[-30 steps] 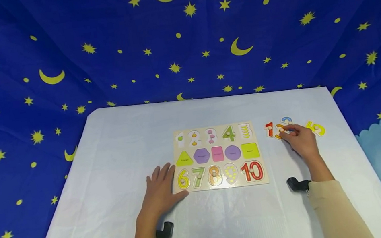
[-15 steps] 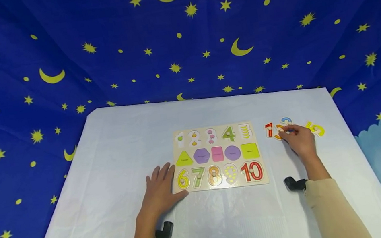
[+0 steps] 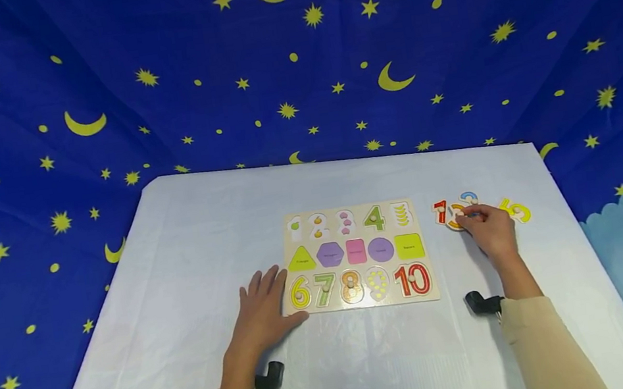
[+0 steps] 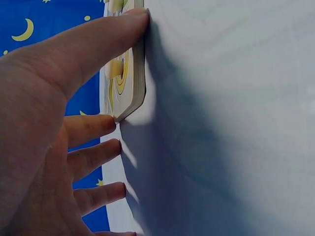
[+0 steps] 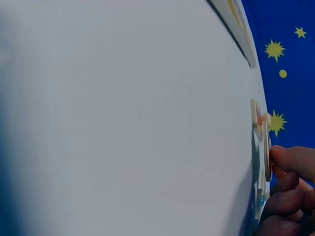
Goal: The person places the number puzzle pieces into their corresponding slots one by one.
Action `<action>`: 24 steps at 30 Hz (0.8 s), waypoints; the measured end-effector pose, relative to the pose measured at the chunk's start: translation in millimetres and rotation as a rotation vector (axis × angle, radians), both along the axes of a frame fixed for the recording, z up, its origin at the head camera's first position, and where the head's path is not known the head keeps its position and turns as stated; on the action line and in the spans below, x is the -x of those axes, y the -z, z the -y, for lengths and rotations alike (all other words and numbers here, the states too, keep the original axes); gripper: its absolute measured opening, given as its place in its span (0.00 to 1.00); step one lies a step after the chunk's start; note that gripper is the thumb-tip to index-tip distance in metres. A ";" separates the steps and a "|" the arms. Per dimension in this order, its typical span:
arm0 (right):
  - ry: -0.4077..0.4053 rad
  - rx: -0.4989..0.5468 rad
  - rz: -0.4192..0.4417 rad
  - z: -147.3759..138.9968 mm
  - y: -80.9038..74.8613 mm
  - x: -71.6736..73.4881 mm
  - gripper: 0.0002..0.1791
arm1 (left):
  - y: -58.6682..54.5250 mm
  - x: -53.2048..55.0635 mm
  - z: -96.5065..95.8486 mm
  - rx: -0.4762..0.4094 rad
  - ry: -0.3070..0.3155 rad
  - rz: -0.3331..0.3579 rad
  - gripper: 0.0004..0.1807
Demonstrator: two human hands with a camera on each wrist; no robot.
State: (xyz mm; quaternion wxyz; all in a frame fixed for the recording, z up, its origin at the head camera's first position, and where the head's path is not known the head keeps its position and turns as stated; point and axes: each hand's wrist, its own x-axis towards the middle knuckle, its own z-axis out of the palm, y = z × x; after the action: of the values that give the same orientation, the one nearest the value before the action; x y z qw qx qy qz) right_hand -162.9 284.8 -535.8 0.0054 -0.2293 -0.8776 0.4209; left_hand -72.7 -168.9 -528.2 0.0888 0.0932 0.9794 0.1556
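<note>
In the head view, a blue cloth (image 3: 297, 90) with yellow moons and stars hangs behind a white table (image 3: 371, 365). Your board (image 3: 332, 225) lies flat, with the 4 (image 3: 373, 219), 6 (image 3: 299, 293), 7 (image 3: 325, 291), 8 (image 3: 351, 286) and 10 (image 3: 412, 280) seated in it. You rest your left hand (image 3: 262, 314), fingers spread, at its left side and near corner, probably to stop it sliding. Right of the board, the red 1 (image 3: 440, 211), blue number (image 3: 468, 197) and yellow 5 (image 3: 516, 211) sit near your right hand (image 3: 492, 229), a bunching that likely spares you reaching. That hand pinches the orange number (image 3: 454, 222) between the 1 and the 5, its forearm slanting up from the lower right and its fingertips pointing toward the board. In the left wrist view, your thumb (image 4: 113, 39) touches the board's near edge and your forefinger (image 4: 91, 129) meets the corner, while the others fan out toward the table. In the right wrist view, you have the orange number edge-on under thumb and finger, the remaining fingers curled in; it seems raised off the table, but you cannot tell whether it touches the blue one.
</note>
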 end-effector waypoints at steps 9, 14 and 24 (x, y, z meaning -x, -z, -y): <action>-0.053 -0.053 -0.010 8.1 -13.6 2.6 0.19 | -0.5 1.0 -1.1 0.003 -0.006 0.004 0.54; -0.058 -0.076 -0.009 16.4 -16.6 2.7 0.20 | 0.8 1.1 -0.7 0.003 0.002 -0.008 0.54; -0.104 -0.009 -0.044 35.4 -22.3 7.6 0.21 | 1.6 0.8 -0.4 0.004 0.006 -0.015 0.54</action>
State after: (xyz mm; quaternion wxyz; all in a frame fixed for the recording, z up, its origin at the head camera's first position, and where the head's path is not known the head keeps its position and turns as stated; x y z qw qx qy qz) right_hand -170.6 249.4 -513.5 0.0037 -0.1742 -0.8900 0.4214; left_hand -73.6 -168.5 -529.8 0.0823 0.0971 0.9801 0.1525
